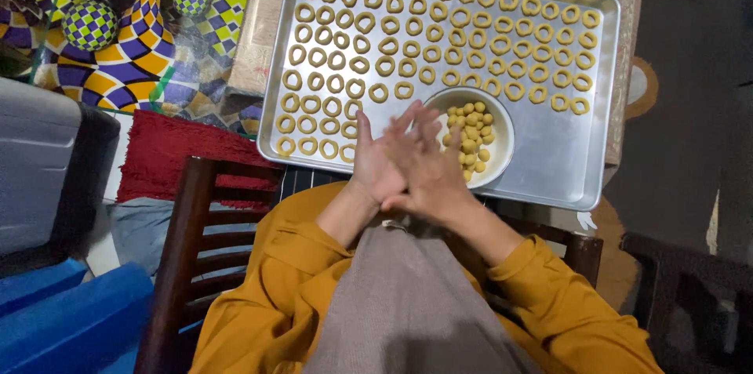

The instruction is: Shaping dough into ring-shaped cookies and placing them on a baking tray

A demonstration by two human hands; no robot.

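Observation:
My left hand [378, 161] and my right hand [430, 164] are pressed palm to palm over the near edge of a metal baking tray [549, 162]. Whatever lies between the palms is hidden. The fingers are blurred. Several rows of yellow dough rings [408, 37] cover the far and left parts of the tray. A white bowl [499, 148] of small yellow dough balls [469, 132] stands on the tray just right of my hands.
The tray rests on a patterned cloth [259, 37]. A dark wooden chair [188, 248] stands at the left. A red rug [169, 150], a checkered floor mat [118, 37] and blue and grey containers [47, 186] lie further left.

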